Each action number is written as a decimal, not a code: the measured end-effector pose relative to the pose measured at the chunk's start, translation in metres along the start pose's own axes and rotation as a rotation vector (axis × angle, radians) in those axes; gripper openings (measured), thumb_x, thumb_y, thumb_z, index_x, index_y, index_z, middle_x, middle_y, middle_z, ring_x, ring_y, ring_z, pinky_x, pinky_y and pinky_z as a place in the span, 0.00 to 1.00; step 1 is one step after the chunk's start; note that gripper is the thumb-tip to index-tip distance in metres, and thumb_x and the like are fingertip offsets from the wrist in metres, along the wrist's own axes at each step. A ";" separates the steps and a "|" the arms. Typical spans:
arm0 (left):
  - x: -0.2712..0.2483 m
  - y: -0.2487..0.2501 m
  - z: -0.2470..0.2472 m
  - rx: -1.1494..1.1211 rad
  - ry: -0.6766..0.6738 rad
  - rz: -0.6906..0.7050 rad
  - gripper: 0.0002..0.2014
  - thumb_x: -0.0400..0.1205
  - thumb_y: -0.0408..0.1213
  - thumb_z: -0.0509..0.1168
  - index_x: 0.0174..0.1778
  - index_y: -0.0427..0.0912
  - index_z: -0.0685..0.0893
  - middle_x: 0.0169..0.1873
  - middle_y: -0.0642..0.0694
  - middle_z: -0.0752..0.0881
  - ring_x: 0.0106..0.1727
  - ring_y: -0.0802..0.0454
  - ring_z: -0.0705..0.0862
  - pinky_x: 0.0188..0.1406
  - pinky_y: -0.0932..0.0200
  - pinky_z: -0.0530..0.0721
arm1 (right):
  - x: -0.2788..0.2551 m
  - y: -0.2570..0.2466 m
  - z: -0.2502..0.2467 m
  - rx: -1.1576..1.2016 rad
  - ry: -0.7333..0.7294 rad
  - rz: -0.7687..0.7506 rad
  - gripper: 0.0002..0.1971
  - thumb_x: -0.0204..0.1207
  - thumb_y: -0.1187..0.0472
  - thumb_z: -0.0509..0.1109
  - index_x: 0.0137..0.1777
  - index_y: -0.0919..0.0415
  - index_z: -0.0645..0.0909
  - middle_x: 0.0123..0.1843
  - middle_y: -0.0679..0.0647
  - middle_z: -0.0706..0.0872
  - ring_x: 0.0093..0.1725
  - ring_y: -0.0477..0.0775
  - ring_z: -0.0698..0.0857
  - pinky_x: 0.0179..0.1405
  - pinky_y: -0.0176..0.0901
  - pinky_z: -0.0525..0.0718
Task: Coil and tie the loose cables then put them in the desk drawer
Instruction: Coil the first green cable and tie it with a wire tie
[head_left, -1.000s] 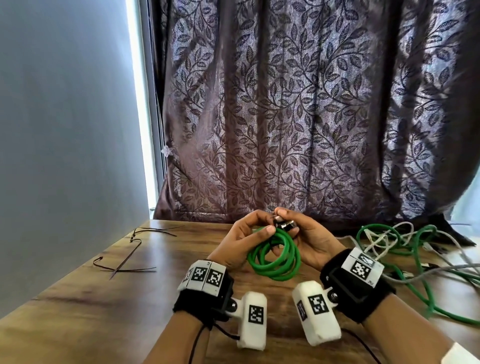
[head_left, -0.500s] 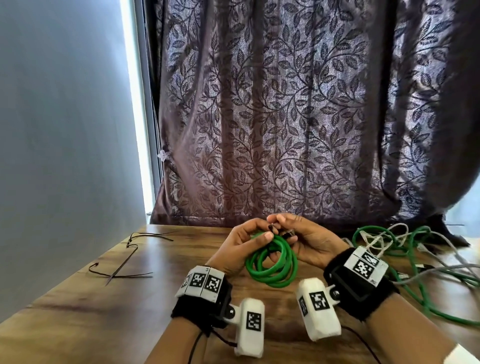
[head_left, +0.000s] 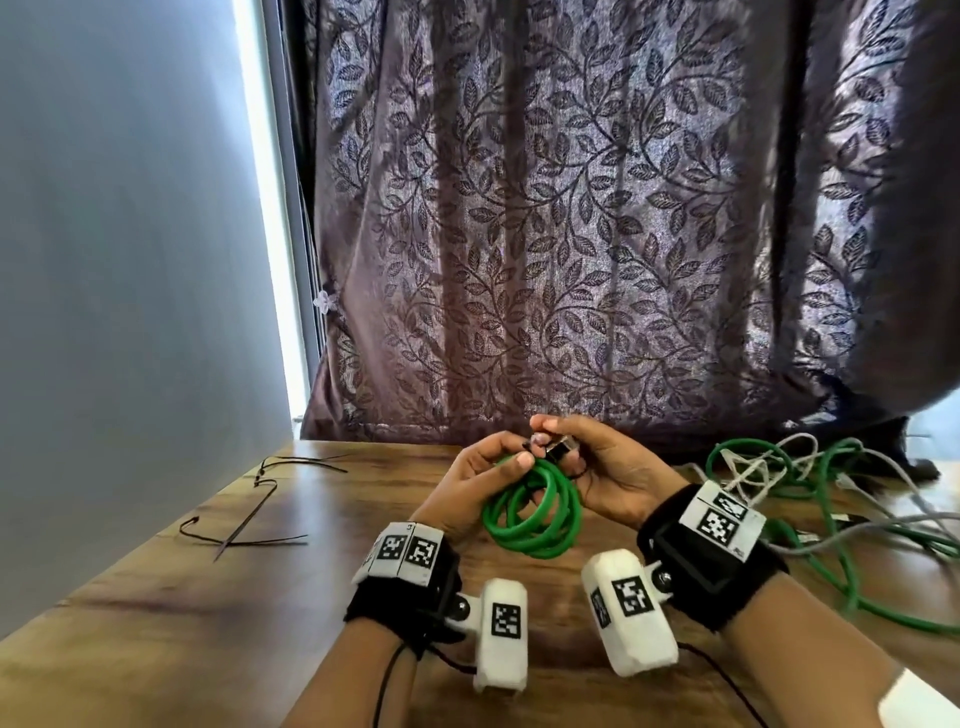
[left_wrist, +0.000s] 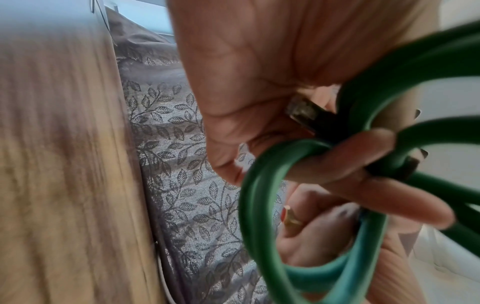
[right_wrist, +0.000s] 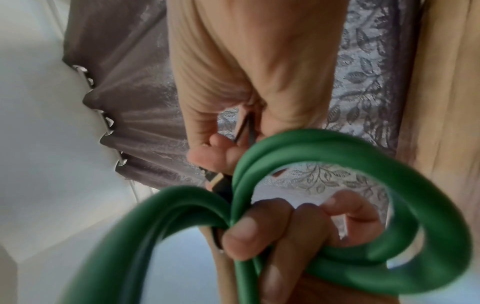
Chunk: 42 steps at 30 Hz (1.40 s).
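A green cable (head_left: 535, 517) is wound into a small coil and held just above the wooden desk (head_left: 291, 597). My left hand (head_left: 511, 460) grips the top of the coil with thumb and fingers curled round the strands (right_wrist: 259, 230). At that same spot my right hand (head_left: 553, 441) pinches the cable's metal-tipped plug (head_left: 560, 448). The left wrist view shows the plug (left_wrist: 302, 112) close up against the coil (left_wrist: 259, 205). It appears again in the right wrist view (right_wrist: 219, 182) beside the green loops (right_wrist: 337, 144). The two hands touch each other.
Thin black cable ties (head_left: 249, 519) lie on the desk to the left. A tangle of loose green and white cables (head_left: 831, 493) is spread at the right. A leaf-patterned curtain (head_left: 571, 234) hangs behind the desk and a wall (head_left: 130, 260) stands at the left.
Both hands stay together on the coil with the same grips. The coil and hands sit lower in the head view as the view tilts up a little.
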<state>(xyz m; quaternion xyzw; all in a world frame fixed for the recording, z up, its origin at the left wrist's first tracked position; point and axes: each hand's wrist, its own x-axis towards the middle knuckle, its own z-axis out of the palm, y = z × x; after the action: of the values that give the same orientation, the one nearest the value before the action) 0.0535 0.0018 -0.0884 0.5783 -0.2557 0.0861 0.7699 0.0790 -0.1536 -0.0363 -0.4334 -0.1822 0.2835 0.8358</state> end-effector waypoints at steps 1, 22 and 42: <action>-0.001 0.000 0.001 -0.006 -0.026 -0.006 0.14 0.64 0.50 0.80 0.39 0.47 0.88 0.40 0.41 0.87 0.38 0.50 0.85 0.43 0.58 0.83 | 0.000 0.000 -0.001 -0.042 -0.025 -0.002 0.05 0.65 0.67 0.70 0.37 0.67 0.87 0.28 0.55 0.83 0.23 0.44 0.83 0.16 0.22 0.75; -0.002 -0.005 0.012 -0.121 -0.109 -0.131 0.15 0.64 0.45 0.82 0.38 0.41 0.87 0.39 0.43 0.89 0.42 0.52 0.89 0.44 0.60 0.88 | 0.000 -0.003 -0.020 -0.241 -0.244 0.038 0.16 0.52 0.57 0.86 0.36 0.63 0.88 0.27 0.52 0.81 0.23 0.42 0.80 0.11 0.24 0.69; -0.002 0.002 0.018 -0.018 -0.141 -0.099 0.13 0.65 0.48 0.80 0.38 0.45 0.89 0.36 0.49 0.90 0.34 0.58 0.88 0.35 0.66 0.86 | -0.002 -0.012 -0.030 -0.372 -0.211 -0.003 0.24 0.37 0.56 0.91 0.35 0.62 0.90 0.30 0.55 0.88 0.28 0.46 0.87 0.29 0.32 0.86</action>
<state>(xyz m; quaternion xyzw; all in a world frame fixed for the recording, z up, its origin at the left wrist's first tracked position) 0.0457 -0.0139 -0.0847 0.5878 -0.2811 0.0049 0.7586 0.0982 -0.1790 -0.0428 -0.5478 -0.3183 0.2877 0.7182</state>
